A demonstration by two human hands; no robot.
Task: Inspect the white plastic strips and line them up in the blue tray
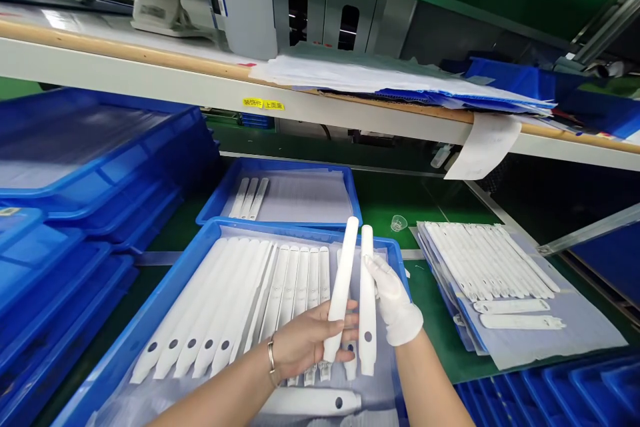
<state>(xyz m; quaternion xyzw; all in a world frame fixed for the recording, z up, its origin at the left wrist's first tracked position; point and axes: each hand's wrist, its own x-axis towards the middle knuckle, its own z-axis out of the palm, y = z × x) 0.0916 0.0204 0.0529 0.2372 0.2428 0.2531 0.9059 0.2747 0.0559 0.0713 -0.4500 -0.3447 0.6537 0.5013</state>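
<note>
Bare and with a bracelet at the wrist, my left hand (310, 340) grips a long white plastic strip (343, 273), its thumb across the lower part. My right hand (393, 297), in a white glove, pinches a second white plastic strip (368, 307) by its edge; a dark round hole shows near its lower end. Both strips stand nearly upright, side by side, above a blue tray (210, 230). In that tray lies a row of similar strips (200, 320), some face up and some showing their inner side. One more strip (320, 402) lies crosswise at the front.
Behind is another blue tray (277, 221) with three strips on paper. At right, more strips (493, 260) lie on stacked sheets. Blue trays (100, 207) are piled at left. A shelf (175, 77) with a fan (155, 7) and papers crosses overhead. A small clear cup (399, 223) stands behind.
</note>
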